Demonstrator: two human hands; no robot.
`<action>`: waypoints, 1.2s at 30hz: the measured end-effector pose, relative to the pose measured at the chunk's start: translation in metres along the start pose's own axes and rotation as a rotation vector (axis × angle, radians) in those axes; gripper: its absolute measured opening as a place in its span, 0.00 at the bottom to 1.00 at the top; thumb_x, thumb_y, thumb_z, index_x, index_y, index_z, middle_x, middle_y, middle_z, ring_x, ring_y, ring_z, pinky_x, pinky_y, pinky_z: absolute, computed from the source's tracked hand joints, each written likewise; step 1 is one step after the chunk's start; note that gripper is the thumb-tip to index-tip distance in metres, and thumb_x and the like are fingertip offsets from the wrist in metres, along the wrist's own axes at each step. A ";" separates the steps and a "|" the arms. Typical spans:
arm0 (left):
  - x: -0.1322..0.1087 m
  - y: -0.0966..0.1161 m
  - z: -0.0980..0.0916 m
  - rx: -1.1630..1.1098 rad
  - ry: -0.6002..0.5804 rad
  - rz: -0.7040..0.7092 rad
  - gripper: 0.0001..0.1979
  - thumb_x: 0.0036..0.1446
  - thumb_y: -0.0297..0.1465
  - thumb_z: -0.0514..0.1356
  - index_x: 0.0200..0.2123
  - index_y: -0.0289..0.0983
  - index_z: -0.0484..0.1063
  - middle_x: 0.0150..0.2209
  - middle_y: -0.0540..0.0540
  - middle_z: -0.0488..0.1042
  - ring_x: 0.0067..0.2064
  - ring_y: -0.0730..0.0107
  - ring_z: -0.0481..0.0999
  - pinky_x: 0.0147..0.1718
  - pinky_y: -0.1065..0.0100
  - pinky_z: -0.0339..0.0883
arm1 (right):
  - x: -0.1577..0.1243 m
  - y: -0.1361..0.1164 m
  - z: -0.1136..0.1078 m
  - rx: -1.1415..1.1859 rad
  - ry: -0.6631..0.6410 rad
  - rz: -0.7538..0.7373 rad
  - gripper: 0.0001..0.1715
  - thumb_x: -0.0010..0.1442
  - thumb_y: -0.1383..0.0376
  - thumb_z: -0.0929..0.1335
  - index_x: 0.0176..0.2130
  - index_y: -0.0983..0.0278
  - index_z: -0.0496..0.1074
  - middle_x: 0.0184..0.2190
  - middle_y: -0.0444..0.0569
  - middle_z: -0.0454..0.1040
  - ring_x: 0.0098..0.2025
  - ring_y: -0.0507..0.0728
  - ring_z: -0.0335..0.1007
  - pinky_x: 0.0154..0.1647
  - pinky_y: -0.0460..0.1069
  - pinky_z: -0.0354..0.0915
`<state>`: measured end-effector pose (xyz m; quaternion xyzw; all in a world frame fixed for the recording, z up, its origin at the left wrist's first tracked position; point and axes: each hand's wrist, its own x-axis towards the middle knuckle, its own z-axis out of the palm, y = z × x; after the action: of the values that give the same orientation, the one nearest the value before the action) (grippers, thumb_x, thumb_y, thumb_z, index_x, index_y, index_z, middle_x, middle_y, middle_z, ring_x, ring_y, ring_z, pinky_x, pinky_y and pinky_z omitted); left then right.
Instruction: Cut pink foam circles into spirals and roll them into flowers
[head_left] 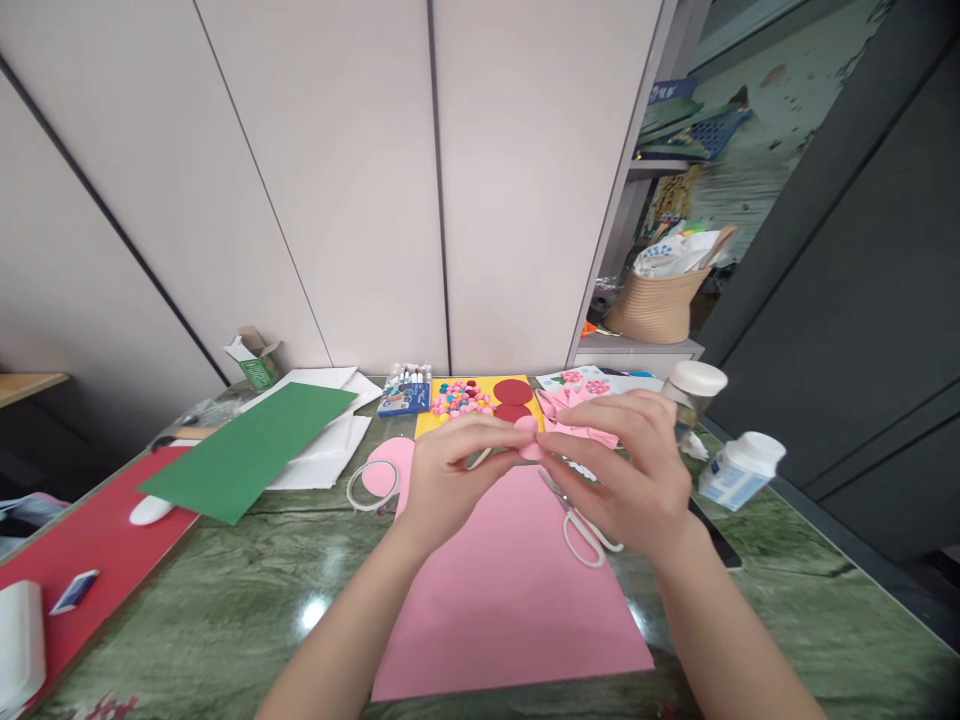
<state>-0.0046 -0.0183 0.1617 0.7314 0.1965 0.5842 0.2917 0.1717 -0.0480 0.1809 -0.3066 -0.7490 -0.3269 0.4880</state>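
Note:
Both my hands meet in the middle, pinching a small pink paper piece that looks rounded or curled. My left hand grips its left side between thumb and fingers. From the other side, the fingertips of my right hand press on it. Below lies a large pink sheet on the table. White-handled scissors rest at the sheet's right edge, partly under my right hand. Left of my left hand are a pink paper circle and a white ring-shaped handle.
Behind my hands sit colourful pompoms and dark red circles on a yellow sheet. Pink strips lie beside them. White bottles stand right; a green sheet and red sheet lie left. A blue marker box is at the back.

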 end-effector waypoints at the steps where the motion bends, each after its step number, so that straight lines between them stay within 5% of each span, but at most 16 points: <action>1: 0.000 0.000 0.000 0.000 -0.003 -0.001 0.13 0.48 0.22 0.63 0.36 0.43 0.77 0.35 0.48 0.78 0.37 0.70 0.76 0.38 0.68 0.70 | 0.000 0.000 0.000 0.008 -0.002 0.001 0.11 0.47 0.69 0.73 0.33 0.60 0.72 0.33 0.45 0.74 0.37 0.55 0.68 0.40 0.53 0.61; 10: 0.001 0.001 0.000 0.001 -0.014 0.004 0.11 0.48 0.23 0.63 0.35 0.43 0.77 0.34 0.48 0.78 0.36 0.71 0.76 0.37 0.69 0.71 | 0.000 0.002 0.004 0.129 -0.007 0.059 0.10 0.48 0.70 0.73 0.32 0.60 0.71 0.33 0.45 0.73 0.36 0.54 0.68 0.40 0.52 0.61; 21: 0.002 -0.008 0.003 0.550 0.035 0.284 0.10 0.52 0.23 0.60 0.38 0.40 0.74 0.35 0.49 0.78 0.37 0.73 0.76 0.39 0.71 0.71 | -0.003 -0.002 0.014 -0.199 -0.098 0.003 0.05 0.51 0.67 0.70 0.33 0.61 0.71 0.34 0.45 0.75 0.40 0.56 0.66 0.44 0.55 0.53; 36: 0.001 0.001 0.006 -0.222 0.053 -0.350 0.10 0.51 0.27 0.61 0.39 0.37 0.70 0.38 0.44 0.76 0.40 0.69 0.76 0.42 0.67 0.71 | -0.001 0.002 0.010 -0.259 0.015 -0.107 0.07 0.49 0.66 0.72 0.30 0.59 0.71 0.31 0.43 0.75 0.37 0.54 0.65 0.41 0.53 0.54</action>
<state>0.0010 -0.0191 0.1621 0.6338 0.2625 0.5620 0.4622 0.1683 -0.0384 0.1776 -0.3241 -0.7122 -0.4485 0.4319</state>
